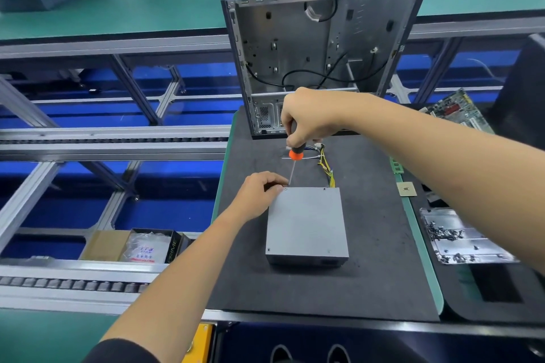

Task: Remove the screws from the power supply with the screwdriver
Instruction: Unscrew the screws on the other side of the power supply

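We see the grey metal power supply box (306, 225) flat on the dark worktop mat (368, 244). Our right hand (309, 119), its grip closed round the orange-and-black screwdriver (292, 160), sets the tip on the far-left corner screw (285, 188); our left hand (259, 193) pinches beside it. Three other corner screws look seated, so most work remains.

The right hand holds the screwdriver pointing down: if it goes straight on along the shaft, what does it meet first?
Probably the screw at the far left corner of the power supply, where the left hand steadies it. The tip of the screwdriver in the right hand looks almost on it.
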A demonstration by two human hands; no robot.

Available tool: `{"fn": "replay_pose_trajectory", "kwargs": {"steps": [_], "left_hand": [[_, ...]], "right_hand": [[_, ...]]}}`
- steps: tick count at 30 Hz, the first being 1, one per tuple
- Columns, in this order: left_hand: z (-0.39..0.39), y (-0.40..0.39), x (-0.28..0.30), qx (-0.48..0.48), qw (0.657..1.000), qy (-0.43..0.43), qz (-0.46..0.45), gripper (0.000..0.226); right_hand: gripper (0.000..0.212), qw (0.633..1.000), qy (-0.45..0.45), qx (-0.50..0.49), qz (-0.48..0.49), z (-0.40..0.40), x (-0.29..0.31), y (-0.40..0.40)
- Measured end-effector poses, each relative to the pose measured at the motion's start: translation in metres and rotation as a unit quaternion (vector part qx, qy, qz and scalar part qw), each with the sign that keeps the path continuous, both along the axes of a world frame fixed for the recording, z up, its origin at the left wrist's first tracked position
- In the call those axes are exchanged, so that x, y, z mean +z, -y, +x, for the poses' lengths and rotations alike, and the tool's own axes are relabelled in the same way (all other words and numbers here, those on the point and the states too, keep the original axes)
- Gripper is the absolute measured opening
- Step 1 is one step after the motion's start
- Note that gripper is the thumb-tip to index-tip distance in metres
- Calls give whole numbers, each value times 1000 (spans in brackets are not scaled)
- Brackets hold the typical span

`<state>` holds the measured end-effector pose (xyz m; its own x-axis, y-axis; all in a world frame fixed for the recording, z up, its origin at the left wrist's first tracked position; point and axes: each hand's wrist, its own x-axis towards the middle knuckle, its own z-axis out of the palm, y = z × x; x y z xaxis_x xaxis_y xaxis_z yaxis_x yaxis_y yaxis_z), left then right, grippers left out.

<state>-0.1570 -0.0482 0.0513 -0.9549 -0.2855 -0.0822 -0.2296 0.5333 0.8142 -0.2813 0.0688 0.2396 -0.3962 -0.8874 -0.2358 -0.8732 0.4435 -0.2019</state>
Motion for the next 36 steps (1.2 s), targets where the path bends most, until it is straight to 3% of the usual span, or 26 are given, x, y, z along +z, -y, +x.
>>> {"fn": "replay_pose_trajectory", "kwargs": {"steps": [16,20,26,30,36], "left_hand": [[1,0,1,6,999,-15,29,15],[-1,0,1,1,1000,-23,0,11],[-4,0,3,-7,999,-27,-19,13],[-2,2,0,15,999,-12,28,17],[-4,3,3,-10,1000,-1,2,12]], "right_hand": [[11,1000,8,5,0,0,0,0],[11,1000,2,12,4,-1,0,1],[15,993,-70,91,2,13,-3,13],[15,997,-56,51,12,12,0,17],[18,999,-31,14,12,10,-1,15]]}}
